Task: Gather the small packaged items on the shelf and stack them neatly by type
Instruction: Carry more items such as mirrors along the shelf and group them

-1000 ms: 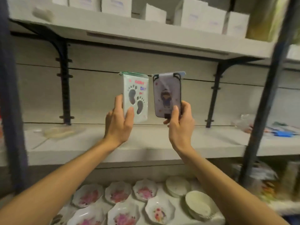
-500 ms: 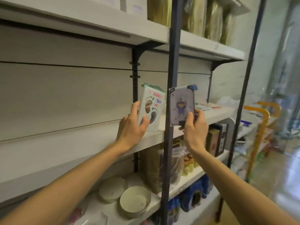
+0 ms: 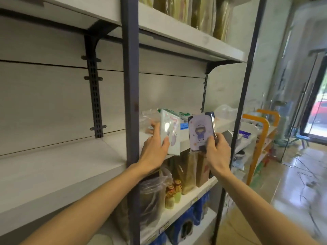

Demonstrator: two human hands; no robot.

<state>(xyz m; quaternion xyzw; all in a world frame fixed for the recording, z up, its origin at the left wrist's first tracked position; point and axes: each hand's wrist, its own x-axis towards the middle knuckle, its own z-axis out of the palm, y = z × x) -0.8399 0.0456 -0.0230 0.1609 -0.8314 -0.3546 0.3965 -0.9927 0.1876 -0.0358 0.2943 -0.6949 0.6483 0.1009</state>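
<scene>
The dark metal post (image 3: pixel 130 103) of the shelving stands in the middle of the view, and I give all places from it. To its right runs the white shelf (image 3: pixel 122 144), at the height of the hands. On this shelf, further right of the post, lie a crumpled clear plastic bag (image 3: pixel 147 116) and some small coloured packages (image 3: pixel 184 125), too blurred to name. One level lower, right of the post, stand brown paper bags (image 3: pixel 187 172) and small bottles with orange tops (image 3: pixel 174 193).

The left hand (image 3: pixel 154 152) is just right of the post, in front of the shelf edge. Its thumb and fingers are clamped on the white packet (image 3: pixel 170 131), which stands upright and has a bright glare on its front. The right hand (image 3: pixel 216 152) is further right of the post. It pinches the lower edge of the purple packet (image 3: pixel 200 131), which carries a small cartoon figure and is upright too. The two packets are side by side, near each other but not touching, both held in the air before the shelf.
</scene>
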